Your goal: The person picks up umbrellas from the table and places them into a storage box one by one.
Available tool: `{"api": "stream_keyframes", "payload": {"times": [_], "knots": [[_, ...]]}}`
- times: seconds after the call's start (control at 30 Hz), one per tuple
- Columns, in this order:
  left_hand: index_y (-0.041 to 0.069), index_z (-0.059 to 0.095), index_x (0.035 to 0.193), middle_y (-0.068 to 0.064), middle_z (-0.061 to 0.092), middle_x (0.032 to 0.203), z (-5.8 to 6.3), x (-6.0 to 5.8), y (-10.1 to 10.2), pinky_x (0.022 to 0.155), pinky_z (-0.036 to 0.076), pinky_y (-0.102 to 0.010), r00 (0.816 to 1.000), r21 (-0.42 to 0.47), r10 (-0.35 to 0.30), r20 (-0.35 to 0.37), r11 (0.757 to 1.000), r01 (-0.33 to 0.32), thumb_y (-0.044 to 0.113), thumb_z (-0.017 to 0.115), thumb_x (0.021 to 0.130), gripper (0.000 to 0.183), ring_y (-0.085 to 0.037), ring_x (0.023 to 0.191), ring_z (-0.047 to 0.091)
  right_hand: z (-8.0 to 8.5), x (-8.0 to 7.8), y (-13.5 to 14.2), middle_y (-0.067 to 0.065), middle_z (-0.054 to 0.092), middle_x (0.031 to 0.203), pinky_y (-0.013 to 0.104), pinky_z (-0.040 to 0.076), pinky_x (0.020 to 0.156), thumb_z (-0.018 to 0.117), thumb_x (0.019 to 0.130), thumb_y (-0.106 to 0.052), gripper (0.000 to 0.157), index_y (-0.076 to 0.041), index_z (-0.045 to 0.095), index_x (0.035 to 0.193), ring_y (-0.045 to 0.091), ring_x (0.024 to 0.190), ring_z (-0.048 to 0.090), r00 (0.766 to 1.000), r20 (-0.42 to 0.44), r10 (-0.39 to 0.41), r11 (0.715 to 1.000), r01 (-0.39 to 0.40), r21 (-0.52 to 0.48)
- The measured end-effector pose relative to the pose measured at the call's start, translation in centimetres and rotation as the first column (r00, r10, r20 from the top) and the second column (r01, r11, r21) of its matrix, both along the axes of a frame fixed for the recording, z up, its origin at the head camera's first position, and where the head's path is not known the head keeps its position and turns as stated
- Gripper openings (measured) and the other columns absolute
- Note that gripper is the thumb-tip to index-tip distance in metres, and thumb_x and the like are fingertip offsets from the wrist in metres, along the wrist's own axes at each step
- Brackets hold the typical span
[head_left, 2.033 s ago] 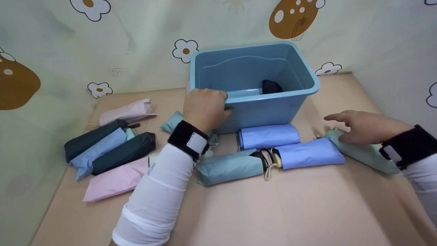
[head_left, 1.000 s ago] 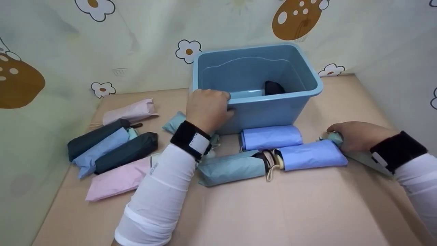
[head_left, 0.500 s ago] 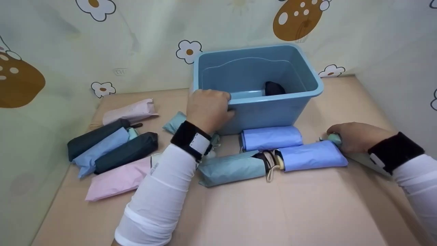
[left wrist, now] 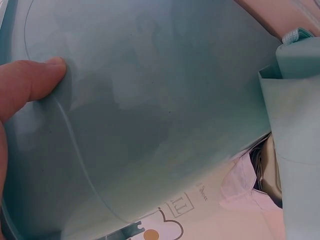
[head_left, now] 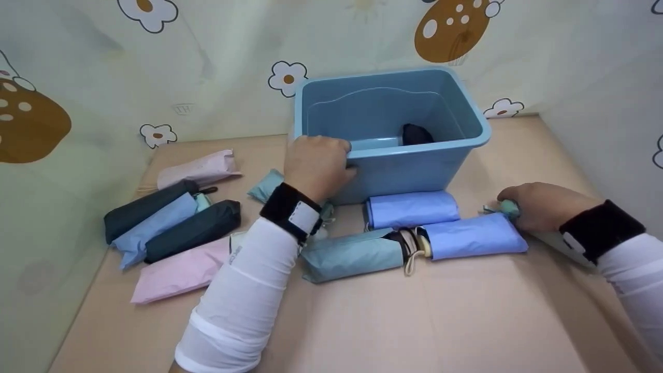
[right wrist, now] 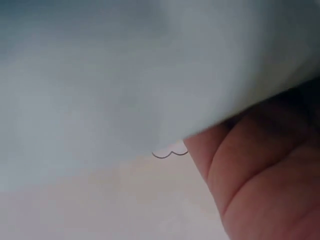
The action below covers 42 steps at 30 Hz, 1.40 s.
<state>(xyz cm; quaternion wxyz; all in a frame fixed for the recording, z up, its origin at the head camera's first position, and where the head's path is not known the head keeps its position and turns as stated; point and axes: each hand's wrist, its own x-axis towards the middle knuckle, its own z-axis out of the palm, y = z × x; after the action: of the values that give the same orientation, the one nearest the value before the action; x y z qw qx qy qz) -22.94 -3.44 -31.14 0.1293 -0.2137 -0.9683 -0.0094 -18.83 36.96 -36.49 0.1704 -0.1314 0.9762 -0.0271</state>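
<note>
My left hand (head_left: 318, 163) grips the near left rim of a blue plastic bin (head_left: 399, 168), its thumb (left wrist: 42, 80) against the bin's outer wall in the left wrist view. On the right, my right hand (head_left: 551, 207) holds a pale green folded umbrella (head_left: 509, 208) near its handle end; the hand hides much of it, and it fills the right wrist view, blurred. Beside it lies a blue folded umbrella (head_left: 471, 237), with another blue folded umbrella (head_left: 414, 209) against the bin. A teal folded umbrella (head_left: 357, 255) lies nearer. One dark item (head_left: 416, 134) is inside the bin.
Several folded umbrellas lie at the left, among them a pink one (head_left: 178, 272), a dark green one (head_left: 194, 233) and a pale pink one (head_left: 199, 169). A teal one (head_left: 267, 185) is partly behind my left wrist. Patterned walls (head_left: 228, 62) border the table (head_left: 383, 326).
My right hand has come down from pointing above the green umbrella and closed around it. My left hand has stayed on the bin's rim.
</note>
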Motion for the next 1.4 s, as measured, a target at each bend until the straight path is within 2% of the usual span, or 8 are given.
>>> {"api": "stream_keyframes", "payload": {"times": [0.27,0.6,0.8,1.0,1.1,1.27,1.33,1.4], "knots": [[0.014,0.066,0.076,-0.002,0.066,0.068,0.0,0.0,-0.1,0.062,0.051,-0.042,1.000,-0.005,-0.007,-0.029,1.000,0.007,0.042,0.073,0.093,0.034,-0.022,0.065,0.062,3.1,-0.2,0.3,0.021,0.073,0.110,0.056,0.056,0.082,0.072,0.085,-0.006,0.047,-0.002,0.068,0.131,0.035,0.092,0.064,0.993,-0.111,-0.050,0.998,0.044,-0.050],[0.014,0.067,0.078,-0.002,0.066,0.069,-0.1,0.0,-0.1,0.063,0.051,-0.042,1.000,-0.010,-0.005,-0.024,1.000,0.005,0.043,0.072,0.094,0.034,-0.022,0.065,0.062,8.2,0.4,-0.5,0.040,0.061,0.119,0.068,0.057,0.079,0.066,0.095,-0.008,0.041,0.010,0.059,0.131,0.052,0.094,0.066,0.948,-0.266,-0.176,0.983,0.182,-0.002],[0.013,0.071,0.083,-0.003,0.070,0.073,-0.1,0.0,-0.1,0.066,0.053,-0.042,1.000,-0.013,-0.002,-0.014,1.000,0.002,0.044,0.073,0.095,0.033,-0.022,0.068,0.064,10.9,1.3,-1.8,0.045,0.049,0.124,0.074,0.053,0.084,0.061,0.101,-0.008,0.037,0.009,0.056,0.133,0.062,0.098,0.059,0.826,-0.472,-0.307,0.950,0.293,-0.106],[0.014,0.072,0.086,-0.003,0.071,0.075,0.0,0.0,-0.1,0.068,0.053,-0.041,1.000,-0.014,0.002,-0.001,1.000,-0.002,0.046,0.073,0.095,0.034,-0.022,0.069,0.065,13.5,1.9,-4.0,0.040,0.047,0.140,0.075,0.043,0.106,0.049,0.109,-0.009,0.035,0.010,0.051,0.138,0.059,0.130,0.048,0.590,-0.664,-0.459,0.888,0.293,-0.354],[0.014,0.071,0.085,-0.002,0.070,0.074,-0.1,0.1,-0.1,0.068,0.053,-0.040,1.000,-0.009,0.004,0.002,1.000,-0.004,0.045,0.073,0.095,0.033,-0.021,0.069,0.064,14.4,2.1,-5.0,0.034,0.049,0.141,0.071,0.038,0.114,0.047,0.111,-0.014,0.035,0.008,0.050,0.138,0.050,0.139,0.045,0.507,-0.714,-0.483,0.873,0.222,-0.434],[0.013,0.071,0.082,-0.003,0.072,0.074,-0.2,0.0,-0.1,0.067,0.053,-0.042,0.999,0.005,-0.017,-0.033,1.000,0.017,0.043,0.074,0.094,0.032,-0.022,0.069,0.066,15.2,1.4,-6.6,0.030,0.051,0.133,0.064,0.038,0.112,0.054,0.108,-0.022,0.037,0.006,0.054,0.132,0.048,0.132,0.050,0.460,-0.756,-0.464,0.873,0.097,-0.477],[0.013,0.071,0.082,-0.004,0.074,0.074,-0.2,-0.1,-0.1,0.066,0.053,-0.043,0.999,0.007,-0.022,-0.043,1.000,0.022,0.043,0.074,0.093,0.032,-0.023,0.069,0.067,15.2,1.0,-7.6,0.030,0.051,0.129,0.063,0.041,0.107,0.057,0.107,-0.023,0.036,0.006,0.056,0.129,0.050,0.125,0.053,0.468,-0.767,-0.439,0.881,0.057,-0.470],[0.013,0.071,0.082,-0.003,0.073,0.074,-0.2,-0.1,-0.1,0.065,0.053,-0.042,0.999,0.007,-0.019,-0.035,1.000,0.019,0.043,0.074,0.093,0.032,-0.022,0.068,0.066,15.1,0.6,-8.8,0.029,0.051,0.127,0.067,0.046,0.101,0.059,0.106,-0.022,0.035,0.006,0.056,0.127,0.053,0.117,0.057,0.503,-0.754,-0.422,0.880,0.030,-0.473]]}}
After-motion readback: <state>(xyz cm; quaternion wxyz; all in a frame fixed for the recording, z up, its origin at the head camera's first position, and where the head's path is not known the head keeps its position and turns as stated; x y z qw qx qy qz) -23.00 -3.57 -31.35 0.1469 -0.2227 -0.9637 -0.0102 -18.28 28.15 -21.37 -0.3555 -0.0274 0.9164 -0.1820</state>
